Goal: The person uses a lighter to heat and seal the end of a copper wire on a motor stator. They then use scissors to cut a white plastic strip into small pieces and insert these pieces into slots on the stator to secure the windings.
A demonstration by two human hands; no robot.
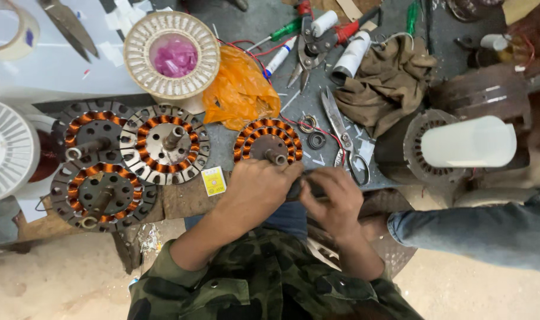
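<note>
My left hand (255,191) and my right hand (335,198) meet at the near edge of the workbench (317,89), both closed around a small dark part (298,187) held between them; most of it is hidden by my fingers. Just beyond my left hand lies a round motor stator with copper windings and a metal shaft (268,141). Red wires run from it toward the back. A pair of scissors (343,135) lies just beyond my right hand.
Three more copper-wound stators (163,144) lie at left beside a white ribbed disc (6,148). An orange plastic bag (239,89), a white stator core holding pink pieces (172,54), screwdrivers, pliers, a brown rag (385,83) and a white cylinder (468,142) crowd the bench. Another person's denim sleeve (477,228) reaches in at right.
</note>
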